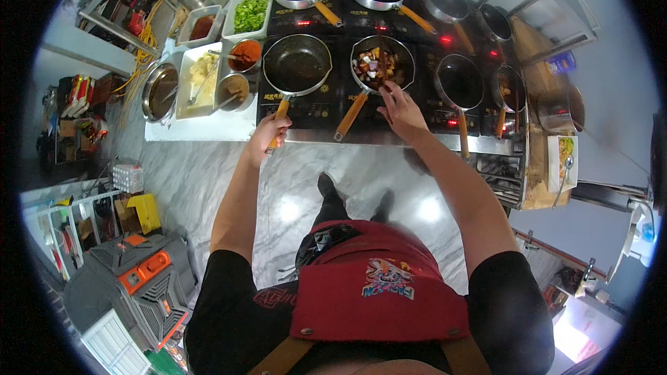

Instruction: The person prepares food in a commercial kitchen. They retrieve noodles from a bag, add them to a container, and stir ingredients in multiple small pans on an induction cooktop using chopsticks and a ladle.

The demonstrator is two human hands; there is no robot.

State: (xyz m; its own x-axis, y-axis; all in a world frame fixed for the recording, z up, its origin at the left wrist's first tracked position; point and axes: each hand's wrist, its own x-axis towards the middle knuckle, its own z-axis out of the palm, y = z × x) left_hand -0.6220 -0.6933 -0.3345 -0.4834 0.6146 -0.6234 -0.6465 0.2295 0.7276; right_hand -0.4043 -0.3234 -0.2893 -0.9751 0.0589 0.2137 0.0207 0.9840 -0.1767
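My left hand [271,132] is closed around the wooden handle of an empty-looking black frying pan [297,69], which sits on a front burner. To its right, another frying pan [405,85] holds diced food [372,66] in white, purple and brown pieces. My right hand [401,110] is at this pan's near rim, its fingers pinched on a slim brown wooden stirring utensil [381,59] that reaches into the food. The utensil's lower end is hidden among the pieces. This pan's own wooden handle [351,117] points toward me, untouched.
More frying pans [458,82] stand on burners behind and to the right. At left are a tray of chopped green vegetable [251,14], a tray of pale food [203,80], a bowl of red seasoning [245,54] and a steel pot [160,90]. A black-and-orange case [142,285] stands behind left.
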